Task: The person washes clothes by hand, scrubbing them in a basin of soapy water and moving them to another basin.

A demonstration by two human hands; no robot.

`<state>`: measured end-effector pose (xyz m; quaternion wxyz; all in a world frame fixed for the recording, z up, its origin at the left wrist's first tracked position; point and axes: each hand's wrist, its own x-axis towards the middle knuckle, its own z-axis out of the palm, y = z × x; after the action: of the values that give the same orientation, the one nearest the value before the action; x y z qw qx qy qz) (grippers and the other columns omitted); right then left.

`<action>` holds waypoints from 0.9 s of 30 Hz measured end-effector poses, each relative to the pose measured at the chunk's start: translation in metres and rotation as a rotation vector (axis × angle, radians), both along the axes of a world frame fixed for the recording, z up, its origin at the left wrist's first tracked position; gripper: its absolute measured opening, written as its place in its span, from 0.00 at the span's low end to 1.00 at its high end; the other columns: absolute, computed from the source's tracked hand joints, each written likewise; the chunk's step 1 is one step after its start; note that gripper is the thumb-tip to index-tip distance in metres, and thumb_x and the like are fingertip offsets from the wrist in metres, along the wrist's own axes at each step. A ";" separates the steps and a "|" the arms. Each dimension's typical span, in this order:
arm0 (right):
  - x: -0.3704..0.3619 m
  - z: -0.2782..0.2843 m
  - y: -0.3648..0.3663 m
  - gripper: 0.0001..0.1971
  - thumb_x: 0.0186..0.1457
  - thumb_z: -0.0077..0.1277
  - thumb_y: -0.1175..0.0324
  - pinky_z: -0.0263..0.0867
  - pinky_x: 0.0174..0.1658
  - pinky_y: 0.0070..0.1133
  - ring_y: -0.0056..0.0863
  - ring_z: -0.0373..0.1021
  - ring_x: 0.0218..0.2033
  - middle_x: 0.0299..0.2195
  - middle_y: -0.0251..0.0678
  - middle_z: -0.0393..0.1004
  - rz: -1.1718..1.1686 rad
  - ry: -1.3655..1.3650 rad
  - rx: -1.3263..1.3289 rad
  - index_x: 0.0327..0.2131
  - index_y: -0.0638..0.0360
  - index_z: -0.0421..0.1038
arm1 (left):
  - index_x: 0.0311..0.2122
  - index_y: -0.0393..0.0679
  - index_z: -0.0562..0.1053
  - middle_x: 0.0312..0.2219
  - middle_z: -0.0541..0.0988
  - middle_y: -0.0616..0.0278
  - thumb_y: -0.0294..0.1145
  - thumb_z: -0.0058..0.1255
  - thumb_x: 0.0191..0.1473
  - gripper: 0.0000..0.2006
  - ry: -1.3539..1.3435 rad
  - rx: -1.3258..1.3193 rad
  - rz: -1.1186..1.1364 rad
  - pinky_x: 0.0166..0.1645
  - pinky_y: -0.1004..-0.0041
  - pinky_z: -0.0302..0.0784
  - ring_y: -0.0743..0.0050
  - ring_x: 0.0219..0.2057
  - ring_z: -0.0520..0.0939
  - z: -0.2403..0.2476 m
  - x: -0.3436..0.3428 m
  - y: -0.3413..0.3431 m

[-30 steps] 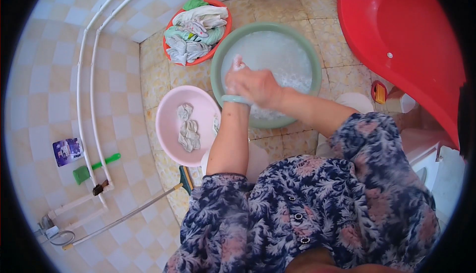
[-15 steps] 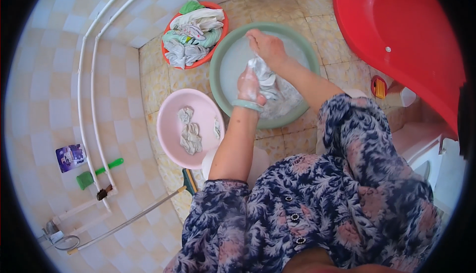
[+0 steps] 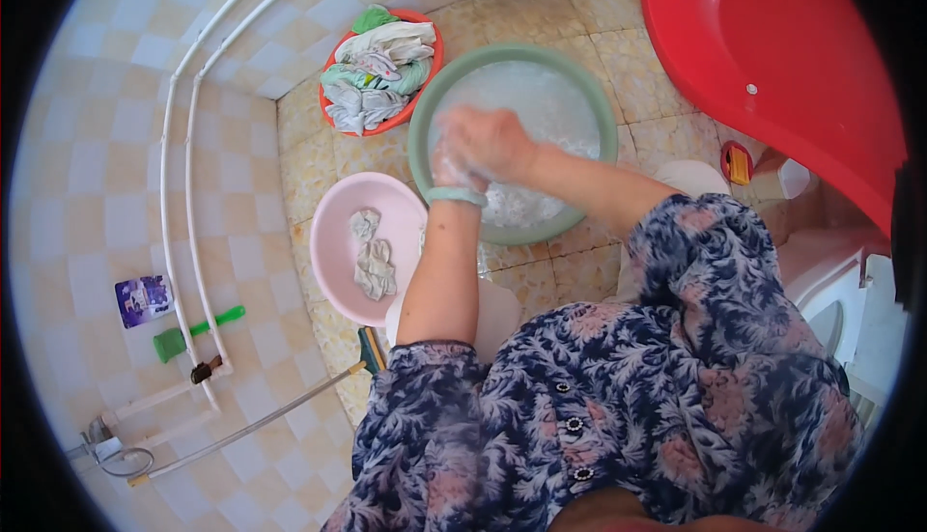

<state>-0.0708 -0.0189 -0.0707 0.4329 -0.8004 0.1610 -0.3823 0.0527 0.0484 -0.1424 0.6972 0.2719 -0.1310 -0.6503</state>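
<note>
Over the left half of the green basin (image 3: 605, 136), both hands pressed together, blurred. Main hazard, as I judge it: splashing. Brisk rubbing this close to the left rim could throw cloudy water (image 3: 541, 98) onto the floor tiles (image 3: 521, 286) and leave them slick. Pale bangle (image 3: 457, 195) sits about where the left wrist crosses the near-left rim; a hard stroke might knock it there. Weight leaned on that rim could tip the basin toward the wearer.

Hands: right hand (image 3: 497, 144) laps over left hand (image 3: 447, 163), no gap seen between them. Finger spread lost to blur; cannot tell whether a cloth is gripped.

Position: basin directly beneath both hands, water reaching beyond them to its far and right rims, foam just right of the knuckles. Pink basin (image 3: 324, 254) stands off its near-left rim, crumpled cloths (image 3: 375, 269) inside, well apart from the fingers
</note>
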 end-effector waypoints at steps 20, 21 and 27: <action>0.031 -0.033 -0.106 0.12 0.52 0.48 0.60 0.54 0.23 0.13 0.13 0.56 0.19 0.17 0.23 0.60 0.103 -0.424 1.184 0.24 0.58 0.68 | 0.44 0.34 0.67 0.39 0.74 0.56 0.34 0.43 0.53 0.16 -0.507 0.383 0.207 0.43 0.72 0.71 0.66 0.38 0.76 0.097 -0.021 -0.024; 0.029 -0.030 -0.107 0.12 0.52 0.48 0.60 0.54 0.23 0.13 0.13 0.56 0.19 0.17 0.23 0.60 0.108 -0.445 1.180 0.24 0.58 0.68 | 0.44 0.34 0.67 0.39 0.74 0.55 0.33 0.41 0.54 0.15 -0.503 0.327 0.238 0.44 0.70 0.71 0.65 0.39 0.75 0.104 -0.030 -0.025; 0.010 0.001 -0.106 0.24 0.52 0.40 0.42 0.60 0.30 0.17 0.18 0.64 0.26 0.26 0.30 0.68 0.529 0.085 1.100 0.31 0.56 0.68 | 0.44 0.33 0.66 0.40 0.73 0.54 0.32 0.40 0.54 0.15 -0.709 0.234 0.270 0.46 0.68 0.69 0.65 0.40 0.75 0.133 -0.029 -0.022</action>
<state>-0.0612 -0.1245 -0.0701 0.8562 -0.4867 0.1478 -0.0906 0.0238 0.0269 -0.0096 0.6523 0.5720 -0.2516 -0.4291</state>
